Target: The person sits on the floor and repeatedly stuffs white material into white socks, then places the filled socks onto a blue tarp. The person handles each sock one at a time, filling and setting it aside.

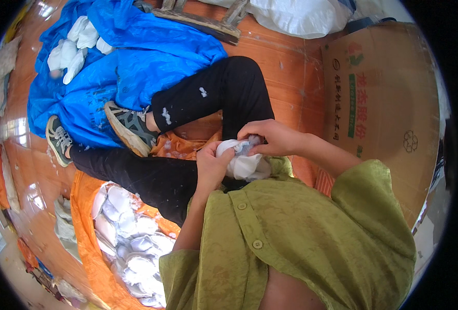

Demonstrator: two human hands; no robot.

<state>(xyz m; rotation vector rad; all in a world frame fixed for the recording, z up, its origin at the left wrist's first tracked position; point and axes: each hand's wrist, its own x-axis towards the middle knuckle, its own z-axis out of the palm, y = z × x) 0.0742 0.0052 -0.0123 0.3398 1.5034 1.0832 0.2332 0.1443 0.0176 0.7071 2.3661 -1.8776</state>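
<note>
My left hand pinches the edge of a small white cloth piece above my lap. At its opening, the fingers of my right hand close on a tuft of pale grey-white fluffy fibre. How far the fibre reaches into the cloth cannot be told. Beside my leg, an orange woven sack lies spread open with many white padded cup-like pieces piled in it. Beyond my shoes, several white stuffed cloth pieces rest on a blue plastic sheet.
A large printed cardboard box stands at the right. A wooden stool or frame and a white plastic sack are at the top. Bits of fluff cling to my black trousers. A pale crumpled bag lies left of the orange sack.
</note>
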